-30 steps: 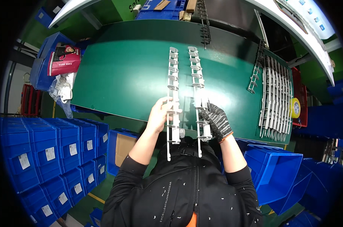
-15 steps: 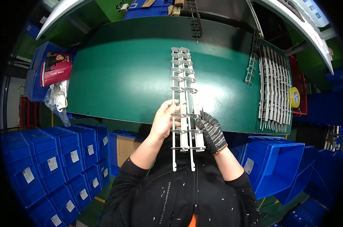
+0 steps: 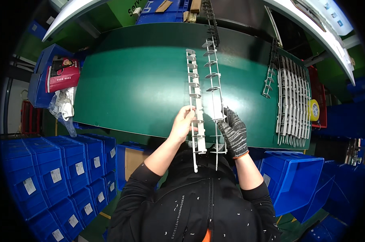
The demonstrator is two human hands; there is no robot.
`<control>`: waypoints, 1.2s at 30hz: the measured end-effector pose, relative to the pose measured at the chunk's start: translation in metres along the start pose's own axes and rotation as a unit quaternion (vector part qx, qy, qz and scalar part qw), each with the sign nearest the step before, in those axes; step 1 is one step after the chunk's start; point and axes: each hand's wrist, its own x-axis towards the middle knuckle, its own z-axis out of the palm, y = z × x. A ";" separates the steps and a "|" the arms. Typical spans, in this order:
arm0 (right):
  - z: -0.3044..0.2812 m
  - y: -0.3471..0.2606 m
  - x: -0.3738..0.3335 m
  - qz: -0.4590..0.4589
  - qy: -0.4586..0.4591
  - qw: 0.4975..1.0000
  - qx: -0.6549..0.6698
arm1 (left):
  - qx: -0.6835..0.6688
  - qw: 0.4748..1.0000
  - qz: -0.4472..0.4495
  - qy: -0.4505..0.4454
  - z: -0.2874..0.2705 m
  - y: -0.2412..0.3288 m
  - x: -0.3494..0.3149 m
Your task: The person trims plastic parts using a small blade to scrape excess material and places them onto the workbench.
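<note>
In my bare left hand (image 3: 183, 126) is a long white rail (image 3: 199, 109) with several grey half-round plates spaced along it. My fingers are closed round its near half, and its near end sticks out towards my body. My right hand (image 3: 234, 135), in a grey-black knit glove with an orange cuff, grips a second rail (image 3: 219, 94) of the same kind, turned so that its thin edge shows. Both rails point away from me over the green table. A gap lies between them, and the far end of the right one overlaps a dark rail (image 3: 212, 30) at the back edge.
Many similar rails (image 3: 293, 101) lie side by side at the table's right end, near a yellow tape roll (image 3: 314, 110). A shorter rail (image 3: 268, 82) rests left of them. Blue crates (image 3: 53, 161) are stacked at left; an open blue bin (image 3: 293, 181) stands at right.
The two rails, side by side before, are now apart. My right hand has moved right and turned its rail. The left rail has shifted slightly right.
</note>
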 end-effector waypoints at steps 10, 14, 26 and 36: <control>0.035 0.042 0.005 -0.014 -0.094 0.956 -0.278 | 0.320 0.944 0.070 -0.045 -0.020 -0.043 0.040; 0.038 0.051 0.008 -0.042 -0.099 0.954 -0.279 | 0.349 0.934 0.074 0.028 -0.029 -0.024 0.068; -0.131 0.088 0.127 0.164 0.156 0.913 -0.340 | 0.314 0.930 0.096 0.164 -0.003 -0.029 0.100; -0.102 0.134 0.144 0.018 -0.042 0.908 -0.416 | 0.238 0.942 0.131 0.196 0.040 -0.004 0.087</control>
